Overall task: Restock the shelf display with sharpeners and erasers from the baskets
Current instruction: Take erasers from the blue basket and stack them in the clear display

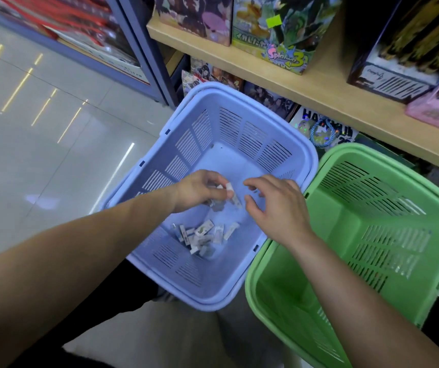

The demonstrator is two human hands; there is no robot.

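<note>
**binhopper:** ok so where's the stock sitting at this point?

**shelfgoblin:** Nearly all of it is in the loose pile (202, 236) on the floor of the blue basket (213, 123), lower centre of the frame. They're little wrapped packets, too blurry to call as erasers or sharpeners. The green basket (345, 208) at right looks empty to me. The left hand (199, 191) has its fingers curled round a few held packets (229, 187), with one white end poking out toward the right hand (279, 205).

**binhopper:** and the right one's got nothing?

**shelfgoblin:** Nothing I can see. Its fingers are spread and loosely bent, with the tips just beside the left hand's bundle but not touching it.

**binhopper:** so who goes for the pile?

**shelfgoblin:** My guess is the right, since it's free. The pile lies below and left of its fingertips in the picture, and almost straight under the left hand, lower in the basket than either. The packets are jumbled, though several have their long sides running lower left to upper right, so a pinch across the short side looks easiest. The wooden shelf (319, 86) they're headed for runs across the upper right, well apart from both hands.
</note>
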